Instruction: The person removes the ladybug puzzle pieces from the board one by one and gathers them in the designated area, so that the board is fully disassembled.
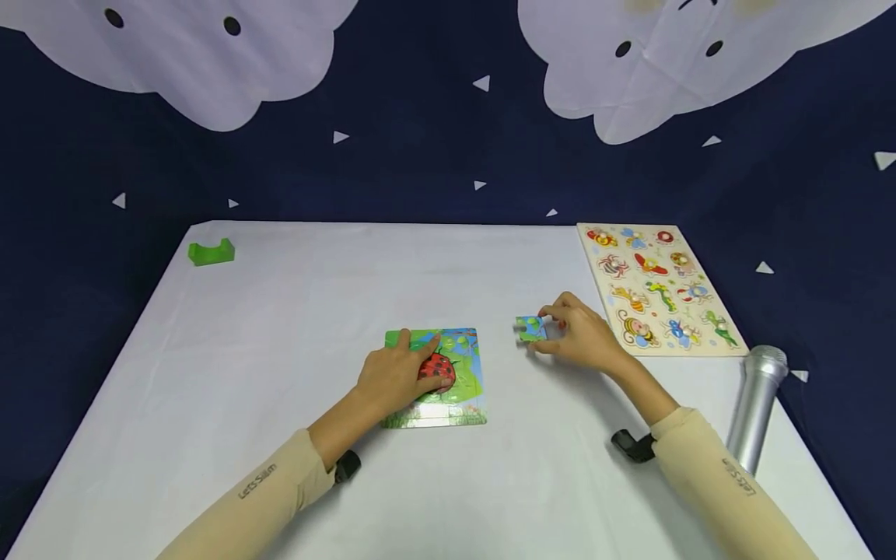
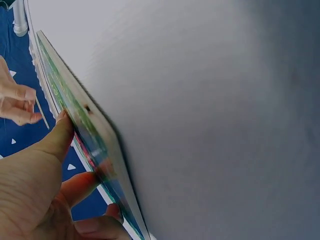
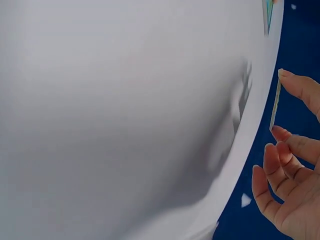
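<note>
A square ladybug jigsaw puzzle [image 1: 463,393] lies flat on the white table in the middle of the head view. My left hand [image 1: 393,375] rests on it with fingers spread, partly hiding the red ladybug. In the left wrist view the puzzle board [image 2: 82,107] shows edge-on, with thumb and fingertips on its face. To the right of the board, my right hand [image 1: 584,334] pinches a blue-and-green puzzle piece [image 1: 532,328] between thumb and finger. The right wrist view shows that piece [image 3: 275,102] as a thin edge, raised over the table.
A wooden insect peg board [image 1: 661,292] lies at the back right. Below it is a silver microphone [image 1: 756,404], beside the right forearm. A small green block [image 1: 211,253] stands at the far left of the white table [image 1: 315,288]. A dark blue patterned cloth [image 1: 420,155] hangs behind.
</note>
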`<state>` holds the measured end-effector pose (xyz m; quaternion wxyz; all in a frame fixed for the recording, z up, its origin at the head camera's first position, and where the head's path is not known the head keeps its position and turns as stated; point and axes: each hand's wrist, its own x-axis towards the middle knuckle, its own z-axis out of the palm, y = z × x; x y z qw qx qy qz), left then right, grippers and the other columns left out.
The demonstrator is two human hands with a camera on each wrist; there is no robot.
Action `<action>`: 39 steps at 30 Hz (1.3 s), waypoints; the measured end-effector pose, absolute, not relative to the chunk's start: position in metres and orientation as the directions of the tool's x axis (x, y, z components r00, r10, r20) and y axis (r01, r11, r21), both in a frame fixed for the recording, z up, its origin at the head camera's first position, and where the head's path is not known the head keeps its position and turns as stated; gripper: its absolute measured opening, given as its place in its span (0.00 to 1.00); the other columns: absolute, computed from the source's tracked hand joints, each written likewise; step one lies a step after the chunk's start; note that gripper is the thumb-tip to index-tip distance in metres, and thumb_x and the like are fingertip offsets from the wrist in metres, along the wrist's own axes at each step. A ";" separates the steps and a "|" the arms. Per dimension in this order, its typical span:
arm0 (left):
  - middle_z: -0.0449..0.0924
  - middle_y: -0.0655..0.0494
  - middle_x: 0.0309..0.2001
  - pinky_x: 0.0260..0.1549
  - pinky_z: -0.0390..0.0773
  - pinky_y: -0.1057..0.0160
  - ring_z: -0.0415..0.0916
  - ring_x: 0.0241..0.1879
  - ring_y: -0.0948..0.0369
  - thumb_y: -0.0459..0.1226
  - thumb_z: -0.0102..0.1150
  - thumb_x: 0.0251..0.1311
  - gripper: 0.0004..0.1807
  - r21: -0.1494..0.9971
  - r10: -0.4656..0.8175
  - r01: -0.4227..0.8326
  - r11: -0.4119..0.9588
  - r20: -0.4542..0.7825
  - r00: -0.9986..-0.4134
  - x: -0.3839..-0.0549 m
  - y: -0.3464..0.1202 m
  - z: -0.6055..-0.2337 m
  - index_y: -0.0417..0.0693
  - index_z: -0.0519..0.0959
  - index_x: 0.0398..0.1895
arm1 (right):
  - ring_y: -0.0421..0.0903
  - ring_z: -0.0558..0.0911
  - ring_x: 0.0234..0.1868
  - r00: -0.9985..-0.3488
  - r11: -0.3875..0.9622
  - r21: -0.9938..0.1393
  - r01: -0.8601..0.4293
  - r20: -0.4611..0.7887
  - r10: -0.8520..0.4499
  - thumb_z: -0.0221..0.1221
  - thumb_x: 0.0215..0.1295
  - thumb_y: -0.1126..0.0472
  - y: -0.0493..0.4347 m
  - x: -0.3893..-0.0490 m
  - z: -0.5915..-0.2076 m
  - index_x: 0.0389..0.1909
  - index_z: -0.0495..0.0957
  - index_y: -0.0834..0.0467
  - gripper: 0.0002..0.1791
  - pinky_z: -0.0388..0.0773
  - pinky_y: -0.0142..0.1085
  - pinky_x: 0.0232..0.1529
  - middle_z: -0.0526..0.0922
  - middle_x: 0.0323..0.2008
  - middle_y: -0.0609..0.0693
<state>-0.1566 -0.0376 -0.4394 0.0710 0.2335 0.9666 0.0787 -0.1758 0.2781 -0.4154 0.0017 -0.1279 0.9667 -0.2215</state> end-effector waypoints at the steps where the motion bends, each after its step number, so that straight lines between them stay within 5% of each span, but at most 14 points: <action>1: 0.72 0.35 0.56 0.11 0.66 0.65 0.64 0.13 0.58 0.66 0.55 0.59 0.41 0.188 0.465 0.442 0.877 -0.102 -0.880 -0.157 -0.038 -0.439 0.61 0.66 0.74 | 0.46 0.70 0.33 -0.969 0.872 -0.428 -0.239 0.050 -0.241 0.77 0.47 0.52 0.284 -0.175 -0.415 0.49 0.84 0.60 0.28 0.67 0.37 0.32 0.72 0.39 0.53; 17: 0.72 0.37 0.52 0.10 0.64 0.66 0.61 0.13 0.60 0.66 0.56 0.60 0.41 0.186 0.477 0.456 0.870 -0.092 -0.874 -0.158 -0.039 -0.442 0.61 0.65 0.74 | 0.45 0.66 0.30 -0.984 0.912 -0.382 -0.152 -0.027 -0.175 0.76 0.49 0.50 0.353 -0.165 -0.412 0.50 0.83 0.60 0.29 0.62 0.37 0.28 0.68 0.33 0.53; 39: 0.71 0.40 0.46 0.10 0.63 0.66 0.57 0.14 0.61 0.64 0.57 0.61 0.40 0.196 0.491 0.472 0.860 -0.062 -0.869 -0.158 -0.041 -0.443 0.58 0.68 0.73 | 0.45 0.68 0.29 -0.983 0.906 -0.406 -0.122 -0.080 -0.168 0.77 0.48 0.50 0.368 -0.162 -0.420 0.54 0.81 0.66 0.35 0.64 0.36 0.28 0.70 0.32 0.55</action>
